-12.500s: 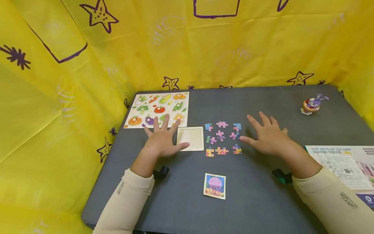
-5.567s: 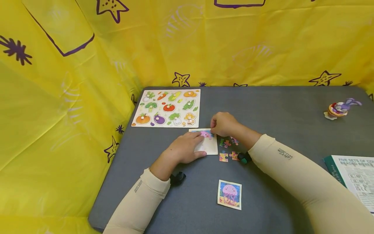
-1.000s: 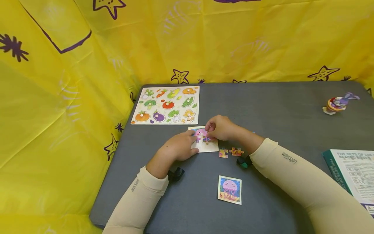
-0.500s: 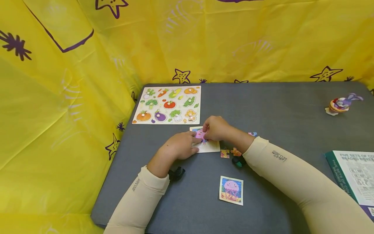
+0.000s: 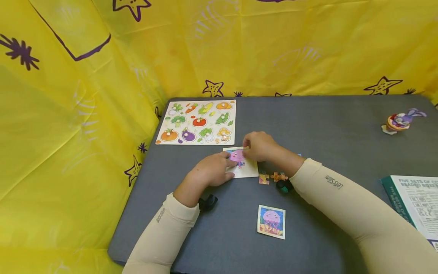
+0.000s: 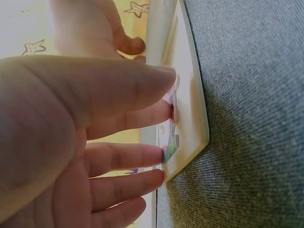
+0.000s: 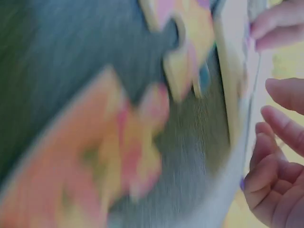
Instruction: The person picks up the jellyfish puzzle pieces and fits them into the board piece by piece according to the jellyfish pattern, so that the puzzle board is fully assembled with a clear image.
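Note:
A small wooden puzzle tray (image 5: 252, 170) lies mid-table, its upper part filled with pink jellyfish puzzle pieces (image 5: 236, 155). My left hand (image 5: 209, 170) steadies it from the left, fairly straight fingertips touching the pieces. In the left wrist view, a green-blue piece (image 6: 172, 147) sits under one fingertip. My right hand (image 5: 261, 146) is at the tray's upper right corner. The right wrist view shows its thumb and index finger slightly apart, nothing visible between them, other fingers curled. Loose orange-yellow pieces, one left (image 5: 264, 179) and one right (image 5: 280, 176), lie beside the tray.
A jellyfish picture card (image 5: 271, 222) lies toward the front. Behind the tray is a vegetable peg board (image 5: 196, 122). A white-and-teal box (image 5: 419, 201) is at right, with a purple rabbit figurine (image 5: 401, 121) further back. Yellow cloth (image 5: 253, 49) encloses the table.
My right hand has set a jellyfish piece in the tray's middle and moved up and right to the tray's corner. My left hand stays at the tray's left side.

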Demonstrator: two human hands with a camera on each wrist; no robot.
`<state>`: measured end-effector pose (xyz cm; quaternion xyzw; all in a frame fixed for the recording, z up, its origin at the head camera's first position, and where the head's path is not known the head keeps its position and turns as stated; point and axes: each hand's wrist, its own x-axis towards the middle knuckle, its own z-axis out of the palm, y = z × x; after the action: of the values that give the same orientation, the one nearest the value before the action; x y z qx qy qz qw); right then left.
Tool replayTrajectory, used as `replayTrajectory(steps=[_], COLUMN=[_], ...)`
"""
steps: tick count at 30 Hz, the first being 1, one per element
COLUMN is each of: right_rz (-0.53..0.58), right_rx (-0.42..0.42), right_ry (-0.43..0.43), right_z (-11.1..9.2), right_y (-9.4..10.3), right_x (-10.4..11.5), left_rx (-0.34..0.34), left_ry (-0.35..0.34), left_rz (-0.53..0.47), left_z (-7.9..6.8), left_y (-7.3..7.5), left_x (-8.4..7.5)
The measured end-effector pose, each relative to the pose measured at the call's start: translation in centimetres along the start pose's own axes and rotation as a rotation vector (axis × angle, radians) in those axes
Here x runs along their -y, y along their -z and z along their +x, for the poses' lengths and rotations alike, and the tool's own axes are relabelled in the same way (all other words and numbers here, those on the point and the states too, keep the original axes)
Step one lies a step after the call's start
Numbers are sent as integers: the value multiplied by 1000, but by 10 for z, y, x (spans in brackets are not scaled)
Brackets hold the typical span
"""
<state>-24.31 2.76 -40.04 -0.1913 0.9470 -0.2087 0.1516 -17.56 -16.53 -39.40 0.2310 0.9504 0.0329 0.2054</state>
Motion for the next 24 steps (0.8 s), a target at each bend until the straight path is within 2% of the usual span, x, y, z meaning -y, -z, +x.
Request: replayTrajectory(steps=[5,12,18,24], right_rz=[-59,-127,-122,-121], right_rx=[18,83,70,59], right_ry=[34,63,60,43], right_z=[-21,-57,-72,-76], right_y=[20,44,46,42], right_x=[-26,-78,-110,-118], left_rx=[-20,-74,-39,-15], left_ry=[-25,-31,-101,-116], left_rz=[12,32,38,42], left_z=[0,-1,-3,0], left_y=[1,1,0,-2], left_x=[-1,-3,-8,-11])
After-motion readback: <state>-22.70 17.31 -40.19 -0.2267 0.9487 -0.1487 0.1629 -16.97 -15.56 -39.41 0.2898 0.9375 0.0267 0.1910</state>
